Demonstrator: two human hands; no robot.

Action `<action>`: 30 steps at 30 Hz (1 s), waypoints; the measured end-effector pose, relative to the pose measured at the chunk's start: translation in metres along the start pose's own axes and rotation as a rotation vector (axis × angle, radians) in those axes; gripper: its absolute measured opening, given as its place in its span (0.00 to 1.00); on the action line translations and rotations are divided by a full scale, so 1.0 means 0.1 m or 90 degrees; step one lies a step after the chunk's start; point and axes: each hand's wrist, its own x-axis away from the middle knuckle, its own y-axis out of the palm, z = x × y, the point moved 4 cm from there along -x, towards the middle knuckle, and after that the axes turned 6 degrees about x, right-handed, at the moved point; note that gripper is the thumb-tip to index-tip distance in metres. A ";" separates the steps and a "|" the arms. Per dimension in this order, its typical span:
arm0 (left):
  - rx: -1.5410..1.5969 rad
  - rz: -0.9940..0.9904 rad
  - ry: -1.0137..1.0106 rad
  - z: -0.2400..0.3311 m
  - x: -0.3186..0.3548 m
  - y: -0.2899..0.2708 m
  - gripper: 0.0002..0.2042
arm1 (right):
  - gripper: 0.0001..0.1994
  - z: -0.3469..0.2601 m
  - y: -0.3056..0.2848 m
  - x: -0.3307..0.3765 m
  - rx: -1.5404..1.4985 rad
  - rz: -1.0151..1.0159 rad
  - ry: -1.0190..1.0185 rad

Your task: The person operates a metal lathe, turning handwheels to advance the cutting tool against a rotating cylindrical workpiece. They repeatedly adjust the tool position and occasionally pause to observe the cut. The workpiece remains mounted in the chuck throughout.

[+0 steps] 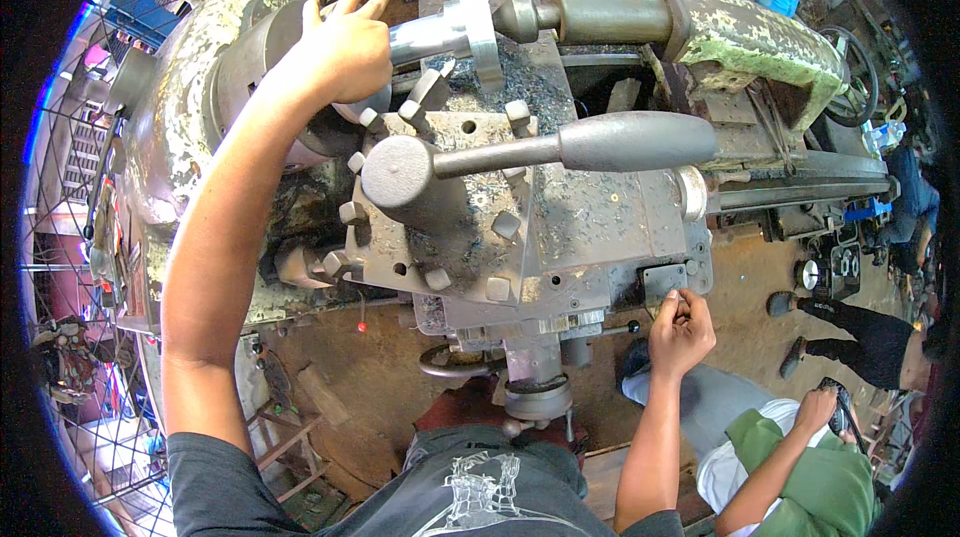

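Observation:
My left hand (350,49) lies over the lathe's chuck (240,87) with its fingers stretched apart, beside a shiny metal shaft (425,37) that carries a round flange (478,22). The tailstock centre (515,19) meets the flange's far side. Below them sits a square tool post (440,262) with several clamping bolts and a cutting tool (430,89); its long lever (635,141) points right. At the carriage's front right, my right hand (683,337) is closed, fingertips by a small metal plate (663,283). Whatever those fingers pinch, if anything, is hidden.
Metal chips cover the cross slide (590,207). A tailstock (740,37) and its handwheel (850,77) stand at the right. Below the carriage are a handwheel (460,362) and a crank (537,402). A person in a green shirt (820,477) is close by at the lower right.

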 end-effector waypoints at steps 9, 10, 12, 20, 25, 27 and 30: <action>0.055 0.063 0.020 0.09 -0.13 -0.06 0.25 | 0.04 0.00 0.00 0.00 0.015 -0.007 0.000; 0.061 0.082 0.025 0.11 -0.14 -0.06 0.28 | 0.04 0.00 0.00 0.00 0.027 -0.011 0.004; 0.048 0.060 0.026 0.16 -0.18 -0.02 0.33 | 0.04 -0.01 0.00 0.00 0.033 -0.014 0.003; 0.065 0.046 0.022 0.16 -0.12 -0.03 0.35 | 0.04 0.00 0.00 0.01 0.013 -0.011 -0.001; 0.042 0.021 0.025 0.18 -0.11 -0.01 0.35 | 0.04 0.03 0.01 0.01 0.047 -0.012 0.003; 0.059 0.036 0.028 0.20 -0.10 -0.01 0.34 | 0.04 0.04 0.02 0.01 0.043 -0.010 0.001; 0.089 0.050 0.038 0.24 -0.08 -0.02 0.33 | 0.04 0.03 0.02 0.02 0.041 0.000 -0.009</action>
